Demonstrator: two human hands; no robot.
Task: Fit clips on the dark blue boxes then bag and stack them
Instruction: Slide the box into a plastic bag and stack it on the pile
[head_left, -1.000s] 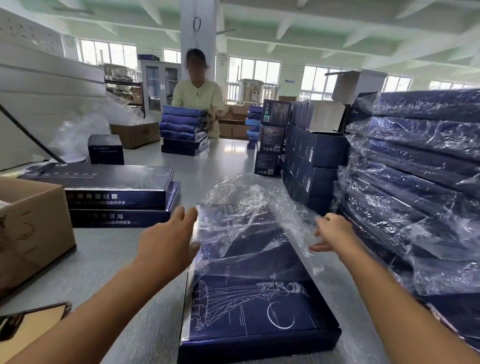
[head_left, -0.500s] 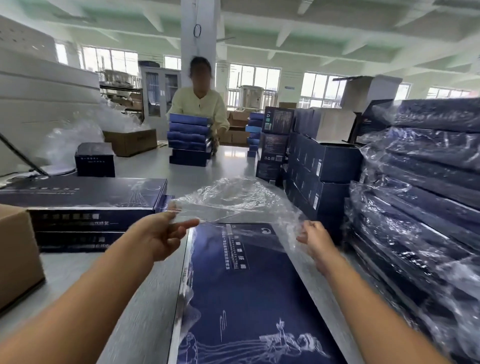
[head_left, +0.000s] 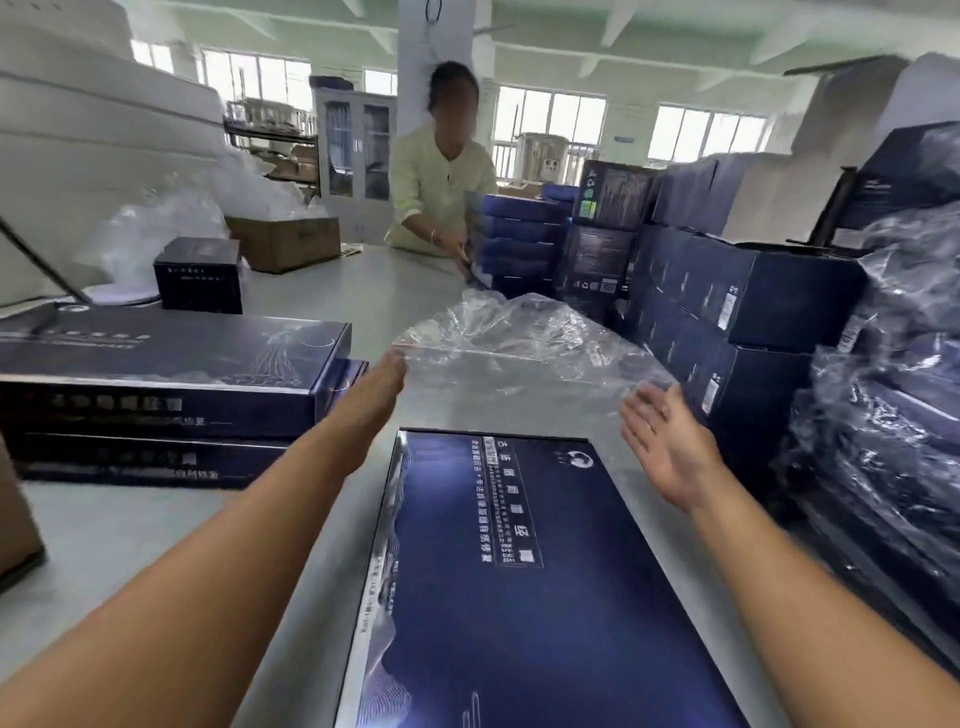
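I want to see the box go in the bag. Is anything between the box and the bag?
Nothing visible. The clear plastic bag is held up just past the far end of the dark blue box, with only bare table between. The left hand holds its corner; the right hand is open beside it.

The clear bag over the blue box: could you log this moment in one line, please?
clear bag off blue box | left hand touches bag | right hand open

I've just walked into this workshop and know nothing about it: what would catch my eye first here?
Probably the big, flat dark blue box with white print lying on the grey table right below the camera. Just past its far end, the left hand holds up a crinkled clear plastic bag, while the right hand is open beside it. On the right rises a tall stack of bagged blue boxes.
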